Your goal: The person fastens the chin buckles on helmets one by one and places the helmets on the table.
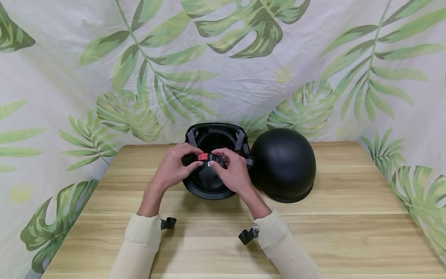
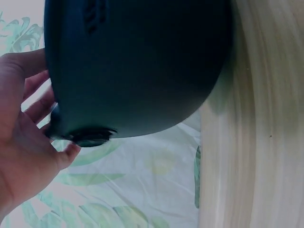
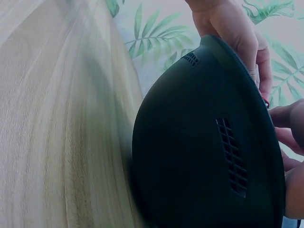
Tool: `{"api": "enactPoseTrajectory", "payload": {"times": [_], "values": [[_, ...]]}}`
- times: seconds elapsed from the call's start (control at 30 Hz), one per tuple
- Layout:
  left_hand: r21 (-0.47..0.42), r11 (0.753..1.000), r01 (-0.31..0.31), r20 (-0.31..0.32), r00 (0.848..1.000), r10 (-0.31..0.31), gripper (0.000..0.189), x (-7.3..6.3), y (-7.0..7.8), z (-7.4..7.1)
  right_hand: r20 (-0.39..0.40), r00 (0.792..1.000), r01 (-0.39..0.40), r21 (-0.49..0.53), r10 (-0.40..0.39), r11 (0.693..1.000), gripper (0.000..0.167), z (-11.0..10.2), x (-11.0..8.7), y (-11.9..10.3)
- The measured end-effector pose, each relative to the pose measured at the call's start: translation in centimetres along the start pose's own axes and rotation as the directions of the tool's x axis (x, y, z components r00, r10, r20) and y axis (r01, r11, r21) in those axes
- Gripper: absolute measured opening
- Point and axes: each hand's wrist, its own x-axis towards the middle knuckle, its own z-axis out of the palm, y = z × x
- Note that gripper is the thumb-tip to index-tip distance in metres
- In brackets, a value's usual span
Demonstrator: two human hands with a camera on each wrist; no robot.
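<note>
A black helmet (image 1: 212, 193) lies upside down on the table, its padded inside and grey straps facing up. Over its opening, my left hand (image 1: 172, 166) pinches the red half of a chin-strap buckle (image 1: 203, 156) between thumb and fingers. My right hand (image 1: 234, 170) pinches the black half beside it, and the two halves meet end to end. In the left wrist view the smooth helmet shell (image 2: 142, 71) hides part of the left fingers. The right wrist view shows the shell's slotted vent (image 3: 232, 156), with both hands at the rim beyond.
Just right of this helmet, a second black helmet (image 1: 283, 164) rests dome up on the wooden table (image 1: 348, 232). A leaf-printed cloth (image 1: 244, 89) hangs behind the table's far edge. Small black mounts (image 1: 248, 235) stick out at both sleeve cuffs.
</note>
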Motion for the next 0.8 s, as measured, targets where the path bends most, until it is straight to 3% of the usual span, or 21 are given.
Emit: {"api": "enactPoseTrajectory", "payload": {"times": [0.13,0.5,0.8], "values": [[0.081,0.996,-0.020,-0.003,1.000,0.020,0.029,0.0,-0.1,0.5,0.010,1.000,-0.015,-0.058,0.015,0.998,0.029,0.0,0.1,0.4],[0.226,0.974,0.017,0.002,1.000,-0.018,0.027,0.0,0.3,1.3,0.036,0.998,-0.037,-0.160,0.044,0.986,0.034,0.0,0.1,0.5],[0.342,0.940,-0.011,0.005,1.000,0.010,0.027,-0.1,0.6,1.7,0.050,0.997,-0.046,-0.234,0.060,0.971,0.032,0.1,0.0,0.9]]}}
